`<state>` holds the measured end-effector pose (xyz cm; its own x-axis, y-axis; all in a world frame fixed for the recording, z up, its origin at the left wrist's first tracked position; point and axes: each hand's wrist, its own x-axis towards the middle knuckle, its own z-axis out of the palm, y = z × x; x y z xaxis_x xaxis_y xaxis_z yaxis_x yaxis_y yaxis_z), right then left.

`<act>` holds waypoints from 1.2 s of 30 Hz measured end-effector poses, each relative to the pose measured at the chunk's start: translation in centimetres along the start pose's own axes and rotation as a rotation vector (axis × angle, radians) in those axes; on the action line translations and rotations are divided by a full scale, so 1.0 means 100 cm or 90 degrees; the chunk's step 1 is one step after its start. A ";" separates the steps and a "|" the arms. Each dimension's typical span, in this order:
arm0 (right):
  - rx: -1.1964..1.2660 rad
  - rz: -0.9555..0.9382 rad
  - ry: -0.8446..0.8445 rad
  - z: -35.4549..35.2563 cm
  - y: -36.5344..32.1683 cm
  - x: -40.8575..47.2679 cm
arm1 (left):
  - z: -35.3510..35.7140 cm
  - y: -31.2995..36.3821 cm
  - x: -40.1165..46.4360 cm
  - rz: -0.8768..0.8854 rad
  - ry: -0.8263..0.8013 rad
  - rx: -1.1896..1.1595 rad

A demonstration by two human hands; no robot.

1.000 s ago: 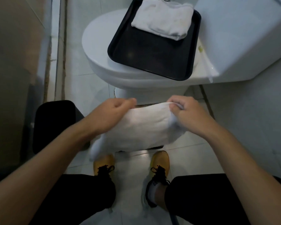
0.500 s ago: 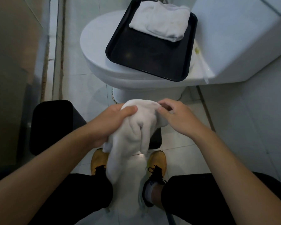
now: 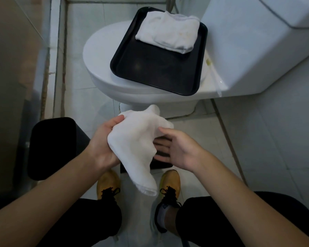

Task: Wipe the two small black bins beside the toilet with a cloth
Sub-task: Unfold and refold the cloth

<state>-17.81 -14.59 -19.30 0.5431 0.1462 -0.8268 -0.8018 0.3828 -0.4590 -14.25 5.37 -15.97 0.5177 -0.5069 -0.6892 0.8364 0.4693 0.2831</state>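
My left hand (image 3: 103, 145) grips a white cloth (image 3: 137, 145) that hangs down between my knees. My right hand (image 3: 177, 148) is beside the cloth with its fingers straight, touching the cloth's right edge. One small black bin (image 3: 52, 148) stands on the floor at the left, by my left forearm. A second black bin (image 3: 161, 163) sits right under my hands and the cloth, mostly hidden by them.
A white toilet (image 3: 100, 68) with its lid down carries a black tray (image 3: 150, 68) holding a folded white cloth (image 3: 168, 31). The cistern (image 3: 257, 41) is at the right. A glass partition (image 3: 11, 86) runs along the left. My yellow shoes (image 3: 108, 182) rest on the white tiled floor (image 3: 257, 139).
The cloth was stretched between both hands, then bunched up. Now my left hand alone grips it and my right hand has let go and opened beside it.
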 end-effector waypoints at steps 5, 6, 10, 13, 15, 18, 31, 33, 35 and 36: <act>0.168 -0.156 -0.033 0.009 -0.006 -0.004 | -0.004 0.012 0.005 0.012 0.090 0.119; 0.144 -0.178 -0.019 0.010 -0.007 -0.006 | -0.006 0.014 0.007 0.000 0.147 0.183; 0.077 -0.230 0.051 0.017 -0.005 -0.016 | -0.017 0.009 0.015 0.040 0.401 0.590; 0.041 -0.258 0.092 0.028 0.000 -0.023 | -0.008 -0.012 0.008 0.363 0.465 0.905; 0.031 -0.280 0.119 0.035 0.004 -0.026 | 0.002 -0.026 0.002 0.525 0.309 0.909; 0.032 -0.280 0.117 0.043 0.005 -0.026 | 0.006 -0.046 0.004 0.508 0.175 0.903; 0.007 -0.291 0.075 0.036 0.002 -0.025 | 0.007 -0.037 0.005 0.427 0.169 0.667; -0.023 -0.310 0.110 0.038 0.001 -0.025 | 0.008 -0.033 0.004 0.365 0.159 0.567; -0.077 -0.343 0.170 0.040 0.001 -0.025 | 0.011 -0.032 0.004 0.328 0.138 0.498; -0.110 -0.363 0.201 0.040 0.001 -0.026 | 0.012 -0.033 0.004 0.317 0.127 0.477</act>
<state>-18.30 -11.28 -15.92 0.8151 -0.3193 -0.4835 -0.4543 0.1656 -0.8753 -16.58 2.77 -16.36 0.8671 -0.2048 -0.4541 0.4589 -0.0259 0.8881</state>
